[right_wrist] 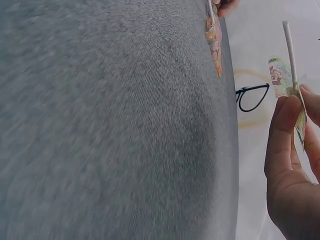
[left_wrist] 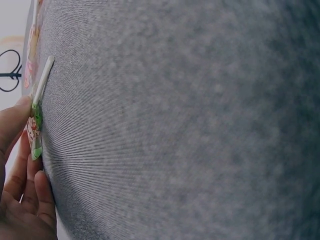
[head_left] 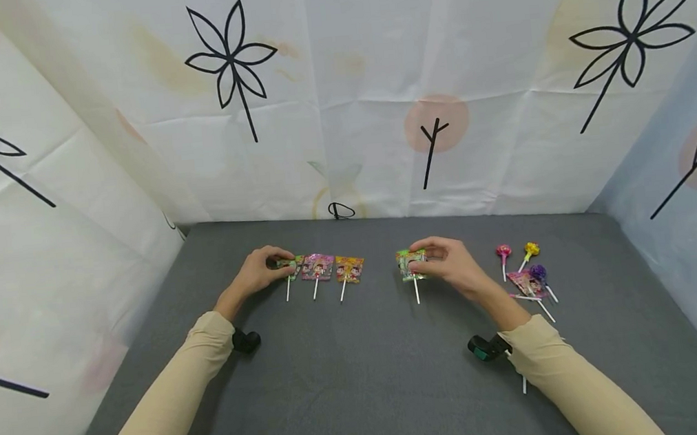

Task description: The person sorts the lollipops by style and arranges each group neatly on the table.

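At the left end of a row, my left hand (head_left: 257, 274) pinches the wrapper of a green lollipop (left_wrist: 36, 122), whose white stick points toward me in the head view. Beside it lie a pink-wrapped lollipop (head_left: 317, 267) and an orange-wrapped lollipop (head_left: 349, 268). Right of the row, my right hand (head_left: 455, 267) grips another green-wrapped lollipop (head_left: 405, 265) between thumb and fingers. Its stick (right_wrist: 290, 52) stands free of the fingers, and in the right wrist view the wrapper shows above the grey cloth's far edge.
On the right of the grey table (head_left: 363, 389) are a pink ball lollipop (head_left: 503, 251), a yellow one (head_left: 532, 249), a purple one (head_left: 538, 272) and a pink-wrapped one (head_left: 523, 283). Another white stick (head_left: 524, 385) pokes out by the right sleeve. A patterned curtain (head_left: 359, 57) hangs behind.
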Action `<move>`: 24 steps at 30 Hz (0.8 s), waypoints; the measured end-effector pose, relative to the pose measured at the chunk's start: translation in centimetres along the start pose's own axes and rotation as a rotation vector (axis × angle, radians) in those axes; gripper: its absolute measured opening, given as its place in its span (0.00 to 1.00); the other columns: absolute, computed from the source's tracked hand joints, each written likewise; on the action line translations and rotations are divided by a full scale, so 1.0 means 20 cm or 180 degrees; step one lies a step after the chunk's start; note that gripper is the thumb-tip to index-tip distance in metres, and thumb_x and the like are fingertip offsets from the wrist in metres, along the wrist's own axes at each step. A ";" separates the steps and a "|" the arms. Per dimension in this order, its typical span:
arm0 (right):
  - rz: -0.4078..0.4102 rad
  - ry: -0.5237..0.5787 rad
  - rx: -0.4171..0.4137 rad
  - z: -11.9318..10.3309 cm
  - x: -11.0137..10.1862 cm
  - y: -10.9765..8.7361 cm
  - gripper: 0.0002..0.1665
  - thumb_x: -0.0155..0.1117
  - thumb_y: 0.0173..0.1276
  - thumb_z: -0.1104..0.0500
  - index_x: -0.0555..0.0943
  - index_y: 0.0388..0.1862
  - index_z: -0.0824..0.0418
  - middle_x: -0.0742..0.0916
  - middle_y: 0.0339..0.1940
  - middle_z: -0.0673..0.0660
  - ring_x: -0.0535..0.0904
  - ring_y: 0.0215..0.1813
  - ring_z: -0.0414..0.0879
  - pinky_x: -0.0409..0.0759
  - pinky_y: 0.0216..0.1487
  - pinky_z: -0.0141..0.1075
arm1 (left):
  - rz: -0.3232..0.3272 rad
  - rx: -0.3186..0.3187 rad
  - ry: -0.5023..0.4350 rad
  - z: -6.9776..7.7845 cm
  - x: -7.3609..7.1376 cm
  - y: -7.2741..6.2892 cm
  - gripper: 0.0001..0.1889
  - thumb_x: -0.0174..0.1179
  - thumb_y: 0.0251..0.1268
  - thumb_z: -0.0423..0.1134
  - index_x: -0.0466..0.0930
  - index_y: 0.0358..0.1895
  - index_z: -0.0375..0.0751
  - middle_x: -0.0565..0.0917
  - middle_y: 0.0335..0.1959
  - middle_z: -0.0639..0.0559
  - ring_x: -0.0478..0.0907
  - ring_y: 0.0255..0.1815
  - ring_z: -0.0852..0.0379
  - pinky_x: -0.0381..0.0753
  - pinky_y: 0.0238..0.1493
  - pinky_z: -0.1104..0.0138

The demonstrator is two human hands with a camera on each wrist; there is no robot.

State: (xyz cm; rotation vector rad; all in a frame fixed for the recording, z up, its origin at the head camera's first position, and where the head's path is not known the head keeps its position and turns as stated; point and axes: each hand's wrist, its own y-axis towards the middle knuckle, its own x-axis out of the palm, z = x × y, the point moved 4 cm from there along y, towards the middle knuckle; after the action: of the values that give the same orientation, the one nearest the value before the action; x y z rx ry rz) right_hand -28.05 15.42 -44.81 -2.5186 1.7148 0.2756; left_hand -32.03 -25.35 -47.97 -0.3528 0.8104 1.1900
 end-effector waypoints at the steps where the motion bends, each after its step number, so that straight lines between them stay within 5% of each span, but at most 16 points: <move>1: 0.0002 0.0013 0.0007 0.00 0.01 0.01 0.22 0.72 0.69 0.65 0.80 0.60 0.70 0.83 0.59 0.66 0.76 0.61 0.56 0.79 0.49 0.42 | -0.0005 -0.0001 -0.0005 0.00 0.00 0.00 0.13 0.71 0.66 0.33 0.86 0.51 0.34 0.83 0.49 0.40 0.79 0.49 0.41 0.76 0.51 0.47; 12: -0.0075 -0.0092 0.0005 0.02 0.12 0.10 0.22 0.72 0.69 0.66 0.81 0.59 0.72 0.82 0.60 0.67 0.75 0.63 0.61 0.76 0.53 0.50 | -0.0010 -0.0006 -0.0013 0.00 0.00 0.00 0.13 0.70 0.66 0.33 0.87 0.51 0.34 0.82 0.49 0.40 0.79 0.49 0.42 0.76 0.51 0.47; 24: -0.0037 -0.0172 -0.0030 0.08 0.23 0.19 0.22 0.75 0.65 0.66 0.83 0.57 0.71 0.85 0.54 0.66 0.79 0.56 0.59 0.77 0.44 0.47 | -0.0016 -0.0051 -0.0016 0.01 0.00 0.00 0.13 0.71 0.66 0.33 0.86 0.51 0.34 0.82 0.50 0.39 0.78 0.50 0.41 0.76 0.51 0.46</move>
State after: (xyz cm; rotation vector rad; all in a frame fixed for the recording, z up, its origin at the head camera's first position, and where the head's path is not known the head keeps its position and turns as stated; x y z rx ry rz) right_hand -30.02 10.12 -47.18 -2.5028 1.6827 0.3483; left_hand -31.97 -25.29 -47.90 -0.3647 0.7954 1.1929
